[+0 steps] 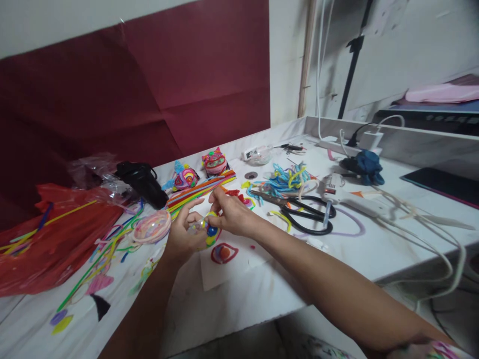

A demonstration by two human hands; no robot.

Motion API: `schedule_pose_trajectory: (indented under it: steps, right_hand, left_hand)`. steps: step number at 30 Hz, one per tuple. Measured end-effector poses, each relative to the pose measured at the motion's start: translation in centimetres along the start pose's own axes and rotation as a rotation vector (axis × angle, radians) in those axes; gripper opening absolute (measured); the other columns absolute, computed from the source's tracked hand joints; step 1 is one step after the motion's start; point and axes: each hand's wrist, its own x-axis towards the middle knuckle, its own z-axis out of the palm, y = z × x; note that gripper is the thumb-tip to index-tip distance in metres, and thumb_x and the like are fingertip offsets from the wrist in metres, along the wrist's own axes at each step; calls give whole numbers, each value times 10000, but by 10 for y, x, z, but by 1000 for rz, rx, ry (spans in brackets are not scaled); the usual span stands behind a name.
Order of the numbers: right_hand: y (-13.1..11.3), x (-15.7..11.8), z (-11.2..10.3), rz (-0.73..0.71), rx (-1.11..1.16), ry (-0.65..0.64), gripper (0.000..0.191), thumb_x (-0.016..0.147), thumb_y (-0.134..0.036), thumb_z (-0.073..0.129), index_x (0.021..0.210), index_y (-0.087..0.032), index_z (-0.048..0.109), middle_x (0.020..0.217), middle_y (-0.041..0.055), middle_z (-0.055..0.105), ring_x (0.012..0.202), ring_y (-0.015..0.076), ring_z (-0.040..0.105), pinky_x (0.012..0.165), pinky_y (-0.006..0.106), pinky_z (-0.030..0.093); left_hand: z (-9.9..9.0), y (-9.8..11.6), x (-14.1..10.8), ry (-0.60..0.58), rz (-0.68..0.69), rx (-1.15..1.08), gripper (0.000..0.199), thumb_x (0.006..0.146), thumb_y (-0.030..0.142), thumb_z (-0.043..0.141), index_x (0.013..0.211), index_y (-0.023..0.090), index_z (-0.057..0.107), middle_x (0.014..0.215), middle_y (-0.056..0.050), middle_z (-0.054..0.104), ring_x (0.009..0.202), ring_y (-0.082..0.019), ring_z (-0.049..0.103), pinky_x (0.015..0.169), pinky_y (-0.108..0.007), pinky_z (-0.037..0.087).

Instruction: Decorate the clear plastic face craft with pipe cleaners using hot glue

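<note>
Near the middle of the table my left hand (183,234) curls round a small roundish craft piece (212,231) with blue, yellow and clear, shiny parts. My right hand (234,214) pinches at its upper right side, and the fingertips partly hide it. Just below, a red eye-shaped piece (224,254) with an orange centre lies on a white sheet (211,279). Behind the hands rests a bundle of coloured pipe cleaners (202,188). Beside my left hand is a pale pink coiled disc (151,227).
Black-handled scissors (305,214) lie right of my hands, with a white glue gun (359,202) and its cord beyond. Blue and yellow pipe cleaners (286,179) are heaped behind. Two decorated figures (215,162) stand at the back. A red plastic bag (56,244) spreads at left.
</note>
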Motion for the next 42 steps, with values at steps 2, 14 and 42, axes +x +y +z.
schedule_pose_trajectory:
  steps: [2,14,42]
  right_hand:
    - [0,0,0,-3,-1,-4,369,738,-166,667,965,-233,383,817,-41,598,669,115,564,627,234,392]
    - [10,2,6,-37,33,-5,372,739,-165,655,936,-245,350,818,-40,606,704,119,598,630,231,424]
    - [22,-2,12,-18,125,16,304,726,-333,597,937,-240,399,791,3,639,714,179,652,641,312,504]
  left_hand:
    - [0,-1,0,6,12,8,607,624,164,657,1207,187,488,620,71,525,540,-97,491,544,-221,412]
    - [3,-2,1,15,6,-11,628,602,154,653,1211,191,507,595,80,503,524,-85,464,512,-197,371]
    - [-15,-7,-1,-168,-24,-112,657,658,179,605,1299,178,460,687,43,541,621,-104,499,604,-220,398]
